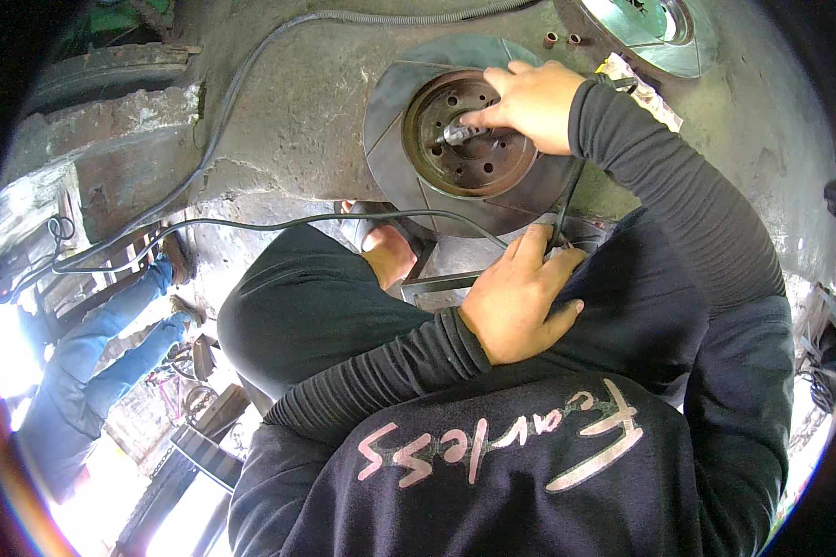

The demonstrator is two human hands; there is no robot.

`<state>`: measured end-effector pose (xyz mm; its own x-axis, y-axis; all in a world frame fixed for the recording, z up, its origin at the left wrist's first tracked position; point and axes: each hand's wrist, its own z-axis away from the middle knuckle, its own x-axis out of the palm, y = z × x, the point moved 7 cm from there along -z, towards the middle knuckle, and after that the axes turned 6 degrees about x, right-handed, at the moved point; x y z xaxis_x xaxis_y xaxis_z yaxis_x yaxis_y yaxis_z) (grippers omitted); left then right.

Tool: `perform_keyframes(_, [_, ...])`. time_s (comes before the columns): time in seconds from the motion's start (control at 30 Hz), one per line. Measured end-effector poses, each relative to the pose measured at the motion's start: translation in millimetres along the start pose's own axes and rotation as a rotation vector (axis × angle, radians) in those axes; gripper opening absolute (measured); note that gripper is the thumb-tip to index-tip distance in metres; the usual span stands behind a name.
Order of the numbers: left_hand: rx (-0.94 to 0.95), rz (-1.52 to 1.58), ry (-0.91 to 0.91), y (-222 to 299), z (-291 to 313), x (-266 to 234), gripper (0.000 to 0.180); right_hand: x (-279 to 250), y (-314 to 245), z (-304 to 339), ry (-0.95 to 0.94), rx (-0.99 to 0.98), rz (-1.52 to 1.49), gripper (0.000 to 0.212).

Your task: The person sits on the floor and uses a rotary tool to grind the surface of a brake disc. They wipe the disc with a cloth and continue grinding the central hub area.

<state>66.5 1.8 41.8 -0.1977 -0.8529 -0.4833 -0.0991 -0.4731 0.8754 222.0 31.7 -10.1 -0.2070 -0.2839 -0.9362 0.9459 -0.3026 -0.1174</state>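
Right hand (532,104) laid over the rusty centre of a round dark-grey steel brake disc (409,176), fingers curled around a short silvery metal tool (457,134) and pressing its tip into the hub face among the bolt holes. Grip closed on the tool, knuckles up, black ribbed sleeve (678,195) running back from the wrist toward the lower right. Brake disc flat on the stained grey concrete floor (288,111), directly beneath this hand and reaching out past it on every side.

Left hand (518,299) below the right one, nearer the body, palm down on the black trouser knee (622,316), fingers spread and slack. Thin black wire (567,209) passing up beside the index finger toward the disc; whether pinched between the fingers or merely lying against them, impossible to tell. Just left of this hand, a grey metal angle piece (437,286) on the floor, and beyond it a foot in a grey sandal (372,237) touching the disc's near edge.

Thin black cable (251,223) snaking across the floor, far to the left of both hands. Above the right hand, two small brown cylinders (561,39) and a second shiny round metal disc (655,32) at the top edge. Well off to the left, another person's legs in blue jeans (93,362).
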Motion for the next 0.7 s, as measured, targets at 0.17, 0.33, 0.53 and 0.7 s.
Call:
perform_keyframes(0.17, [-0.002,0.002,0.004,1,0,-1,0.052,-2,4,0,-0.006,-0.004,-0.014,0.061])
perform_keyframes(0.33, [0.010,-0.016,0.009,1,-1,0,0.052,-1,-2,0,0.040,0.002,0.003,0.063])
perform_keyframes(0.53, [-0.020,-0.003,-0.003,2,0,-2,0.052,-5,6,2,0.006,0.031,-0.028,0.060])
perform_keyframes(0.7, [-0.009,0.000,-0.019,1,0,0,0.052,-1,0,3,0.010,0.006,-0.007,0.055])
